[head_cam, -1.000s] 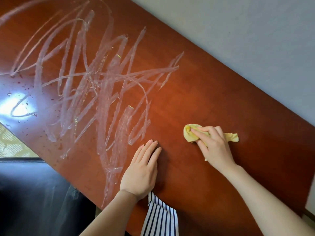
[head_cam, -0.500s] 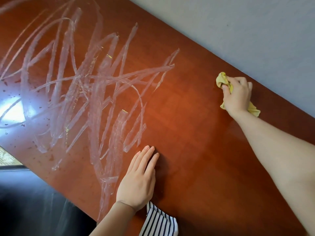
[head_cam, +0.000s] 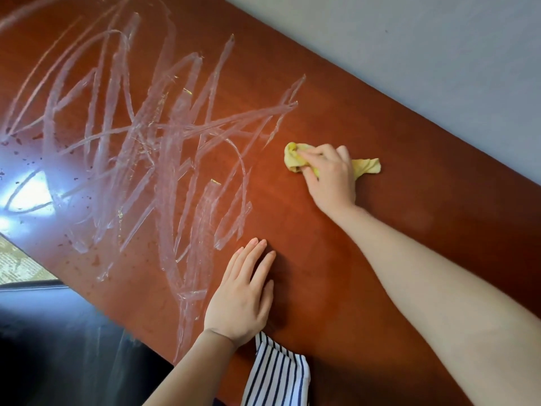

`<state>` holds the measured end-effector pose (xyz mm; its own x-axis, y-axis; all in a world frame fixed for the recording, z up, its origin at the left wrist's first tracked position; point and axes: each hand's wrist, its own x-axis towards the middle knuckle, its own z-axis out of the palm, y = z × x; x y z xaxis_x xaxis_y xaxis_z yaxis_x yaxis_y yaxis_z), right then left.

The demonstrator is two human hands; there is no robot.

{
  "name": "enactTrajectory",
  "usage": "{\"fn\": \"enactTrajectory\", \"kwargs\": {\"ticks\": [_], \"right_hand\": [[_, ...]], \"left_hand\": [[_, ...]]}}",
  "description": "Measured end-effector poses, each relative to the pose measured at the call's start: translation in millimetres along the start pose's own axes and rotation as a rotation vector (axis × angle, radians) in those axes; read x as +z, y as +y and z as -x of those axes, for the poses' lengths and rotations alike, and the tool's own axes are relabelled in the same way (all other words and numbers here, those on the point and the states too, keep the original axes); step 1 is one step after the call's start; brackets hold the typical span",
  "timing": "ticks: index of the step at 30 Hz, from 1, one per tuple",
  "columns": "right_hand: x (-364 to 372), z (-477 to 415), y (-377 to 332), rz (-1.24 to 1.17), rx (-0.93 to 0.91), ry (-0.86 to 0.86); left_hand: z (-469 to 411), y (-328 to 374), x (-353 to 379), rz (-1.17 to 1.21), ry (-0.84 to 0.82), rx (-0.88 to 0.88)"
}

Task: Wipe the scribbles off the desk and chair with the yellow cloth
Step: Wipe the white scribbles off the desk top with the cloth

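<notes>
A glossy red-brown desk [head_cam: 395, 259] fills the view. Whitish scribbles [head_cam: 140, 136] cover its left and middle parts. My right hand [head_cam: 330, 177] grips a bunched yellow cloth [head_cam: 295, 159] and presses it on the desk, just right of the scribbles' right ends. A tail of the cloth sticks out behind my hand. My left hand [head_cam: 243, 297] lies flat on the desk near the front edge, fingers straight, beside the lower scribble lines. A black chair [head_cam: 58, 347] shows at the lower left, with faint pale streaks on it.
A pale grey wall [head_cam: 424, 54] runs along the desk's far edge. A blue-and-white striped fabric [head_cam: 278, 373] hangs over the front edge below my left wrist. Patterned floor [head_cam: 17, 262] shows at the left. A bright light glare sits on the desk's left part.
My right hand with the cloth went from mid-desk out to the far edge by the wall, then came back toward the scribbles. My left hand stayed flat in place.
</notes>
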<state>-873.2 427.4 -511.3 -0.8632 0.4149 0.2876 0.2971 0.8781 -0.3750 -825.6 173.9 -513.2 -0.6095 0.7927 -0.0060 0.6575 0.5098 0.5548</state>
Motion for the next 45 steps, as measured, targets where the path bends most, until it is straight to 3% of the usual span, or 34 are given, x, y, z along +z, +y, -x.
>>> {"fn": "enactTrajectory", "kwargs": {"ticks": [7, 13, 17, 24, 30, 32, 38, 42, 45], "right_hand": [[-15, 86, -33, -0.025, -0.022, -0.021], [-25, 146, -58, 0.0, 0.251, 0.065], [-27, 185, -83, 0.019, 0.316, 0.119], [-23, 244, -130, 0.008, 0.232, 0.097], [-16, 280, -162, -0.082, -0.05, -0.063], [-14, 283, -166, -0.114, -0.147, -0.108], [-5, 243, -177, -0.2, -0.672, -0.36], [13, 195, -189, -0.171, -0.951, -0.425], [26, 160, -204, -0.157, -1.024, -0.427]], "left_hand": [[2, 2, -1, -0.061, -0.017, 0.002], [2, 7, -4, -0.055, -0.053, 0.024], [9, 6, -13, 0.015, -0.074, 0.054], [71, -26, -34, 0.1, 0.055, 0.097], [147, -74, -53, 0.087, 0.19, 0.105], [163, -86, -53, 0.131, 0.248, -0.008], [165, -88, -60, 0.578, 0.459, -0.65], [140, -94, -68, 0.823, 0.392, -0.92], [125, -116, -63, 1.184, 0.252, -1.1]]}}
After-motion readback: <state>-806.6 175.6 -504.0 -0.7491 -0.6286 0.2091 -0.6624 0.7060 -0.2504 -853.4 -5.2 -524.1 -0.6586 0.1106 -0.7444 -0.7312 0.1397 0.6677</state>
